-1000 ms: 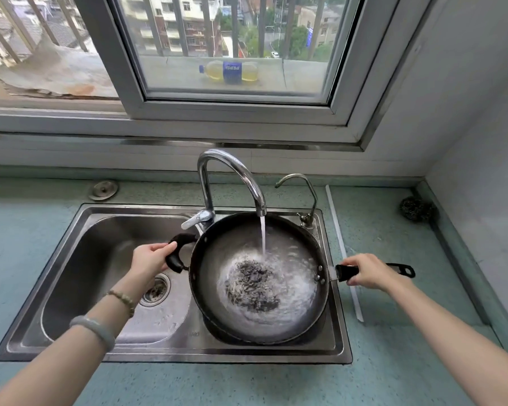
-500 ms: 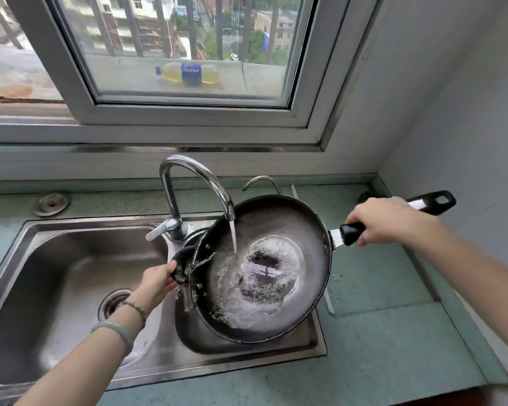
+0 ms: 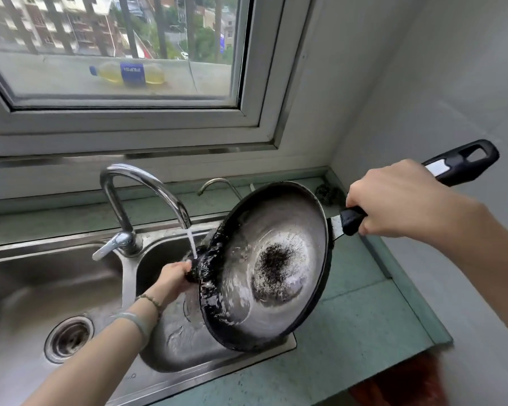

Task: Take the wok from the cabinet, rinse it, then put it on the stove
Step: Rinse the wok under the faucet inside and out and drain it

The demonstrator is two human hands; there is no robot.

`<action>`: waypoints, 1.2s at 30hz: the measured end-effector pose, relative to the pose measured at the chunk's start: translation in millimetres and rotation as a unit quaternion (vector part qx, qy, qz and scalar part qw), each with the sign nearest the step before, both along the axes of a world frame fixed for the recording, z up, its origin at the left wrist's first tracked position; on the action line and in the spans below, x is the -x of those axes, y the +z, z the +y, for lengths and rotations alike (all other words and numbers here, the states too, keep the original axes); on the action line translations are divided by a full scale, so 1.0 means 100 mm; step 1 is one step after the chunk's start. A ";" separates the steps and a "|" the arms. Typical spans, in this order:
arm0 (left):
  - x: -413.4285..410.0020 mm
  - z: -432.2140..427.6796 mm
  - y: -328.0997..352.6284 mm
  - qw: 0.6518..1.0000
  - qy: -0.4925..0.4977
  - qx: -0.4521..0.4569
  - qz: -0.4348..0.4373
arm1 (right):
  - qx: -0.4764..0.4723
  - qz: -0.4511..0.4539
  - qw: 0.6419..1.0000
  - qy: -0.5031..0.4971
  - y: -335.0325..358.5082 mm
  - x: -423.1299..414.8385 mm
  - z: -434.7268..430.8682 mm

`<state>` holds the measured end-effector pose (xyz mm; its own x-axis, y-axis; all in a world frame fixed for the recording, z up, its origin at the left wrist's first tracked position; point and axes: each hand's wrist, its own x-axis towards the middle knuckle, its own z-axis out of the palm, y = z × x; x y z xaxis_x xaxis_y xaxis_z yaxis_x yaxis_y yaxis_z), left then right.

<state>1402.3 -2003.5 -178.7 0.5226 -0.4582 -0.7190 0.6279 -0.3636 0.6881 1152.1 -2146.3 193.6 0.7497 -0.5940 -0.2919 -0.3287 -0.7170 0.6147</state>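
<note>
At 9 o'clock of the view lies the steel sink [image 3: 27, 273], its left basin wet. At its middle divider, toward 11 o'clock, stands the tap [image 3: 147, 183], open, and a thin stream of water [image 3: 191, 241] falls onto the wok's low edge.

Just below that stream the left hand [image 3: 173, 276] grips the small side handle [image 3: 198, 266] at the wok's 9 o'clock. Its fingers are curled round the handle, though splashing water partly hides them.

The wok [image 3: 276, 259] is held in the air over the right basin. It is tilted steeply, with the low rim at 7 o'clock above the basin and the high rim at 1 o'clock. Water sheets across its inside and runs off the low rim.

At the wok's 2 o'clock the right hand [image 3: 399, 200] clamps the long handle [image 3: 464, 162] with its fingers closed tight round it, raised above the green counter [image 3: 349, 332].

As I judge it, the wok is out of the cabinet and the rinse is near its end, with the rinse water being tipped out. What is left is to shut the tap and carry the wok to the stove, which is not in view.
</note>
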 end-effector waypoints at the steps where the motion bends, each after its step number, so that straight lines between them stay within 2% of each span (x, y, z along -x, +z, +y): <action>1: 0.01 -0.06 0.02 1.000 -0.006 -0.001 -0.002 | 0.001 -0.003 1.000 -0.003 0.01 0.03 0.01; 12: 0.03 -0.16 0.13 0.999 -0.017 0.003 -0.047 | 0.008 -0.034 0.999 0.003 -0.04 0.15 -0.04; 18: -0.31 0.34 0.08 0.997 0.023 -0.030 -0.065 | -0.066 -0.081 0.995 0.008 -0.38 0.09 -0.19; 26: -0.53 1.09 0.38 0.988 0.121 -0.041 -0.089 | -0.171 -0.135 0.976 0.004 -1.40 -0.14 -0.64; 36: -0.62 1.53 0.92 0.980 0.110 -0.066 -0.152 | -0.311 -0.189 0.931 -0.035 -2.94 -0.24 -0.79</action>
<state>1464.3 -1850.9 -86.8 0.7979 -0.2234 -0.5598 0.4739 -0.3414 0.8117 1175.6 -2225.5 -100.5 0.8345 -0.4490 -0.3194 -0.4963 -0.8643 -0.0816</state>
